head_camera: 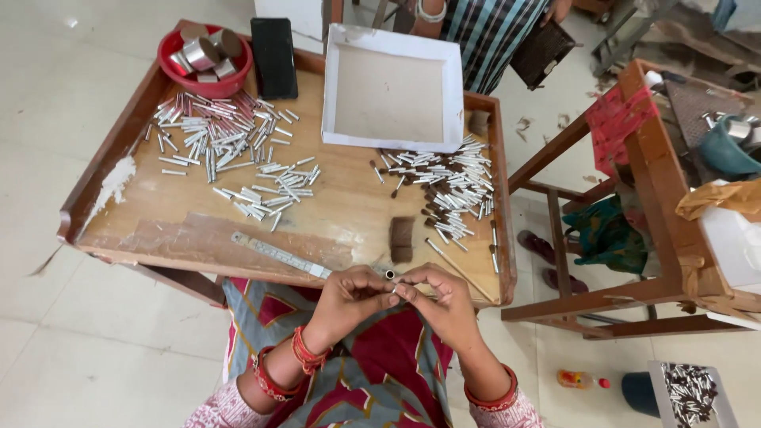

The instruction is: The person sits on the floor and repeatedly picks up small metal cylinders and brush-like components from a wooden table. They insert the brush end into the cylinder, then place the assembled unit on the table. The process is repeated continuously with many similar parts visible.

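Hands meet at the lower centre of the frame, just off the near edge of a low wooden table (158, 230): the left hand (349, 295) and right hand (440, 299) are drawn close together, fingertips pinching a small silver metal tube (391, 275) between them, its open end turned up toward the camera. Holding it close over the lap seems to let both sets of fingers steady the tiny piece.

Across the upper left of the table lies a scatter of plain silver tubes (222, 150), within reach of the left hand. At the right side sits a separate heap of tubes with dark brown tips (452, 190), apparently kept apart from the plain ones. A small dark brown tuft (402, 238) lies in front of the hands, and a metal ruler (277, 254) rests along the near edge.

At the far side, a shallow white cardboard tray (392, 87) stands empty beside a black flat case (274, 57), and a red bowl (204, 62) in the upper left corner holds wider metal rolls. Another person in a striped garment (487, 32) is partly visible at the top of the frame.
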